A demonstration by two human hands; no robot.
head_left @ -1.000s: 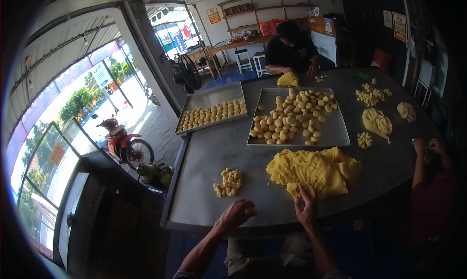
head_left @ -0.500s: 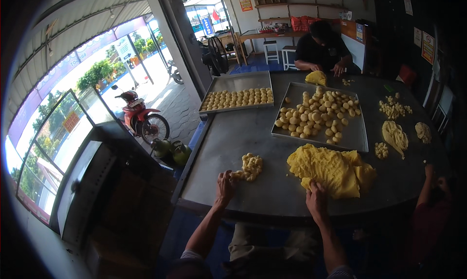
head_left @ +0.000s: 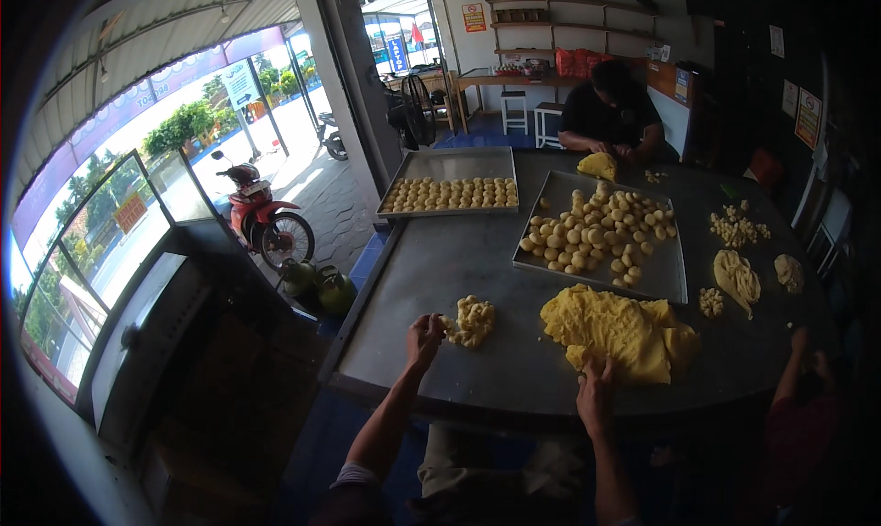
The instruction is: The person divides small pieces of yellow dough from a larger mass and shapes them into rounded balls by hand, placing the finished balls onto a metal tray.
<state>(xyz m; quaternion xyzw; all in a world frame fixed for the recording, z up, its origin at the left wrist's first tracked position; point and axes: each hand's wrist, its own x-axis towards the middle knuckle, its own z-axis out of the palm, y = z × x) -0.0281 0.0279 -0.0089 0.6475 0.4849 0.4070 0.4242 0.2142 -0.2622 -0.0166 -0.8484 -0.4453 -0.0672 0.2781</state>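
The left hand (head_left: 425, 340) pinched a dough bit (head_left: 448, 324) at the left of the pale pile (head_left: 473, 322); the right hand (head_left: 596, 393), grip unclear to me, touched the near edge of the yellow dough (head_left: 617, 331), longest left-to-right.

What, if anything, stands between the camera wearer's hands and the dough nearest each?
Nothing visible. The left hand is right at the left edge of the pale dough, and the right hand is at the near edge of the yellow dough.
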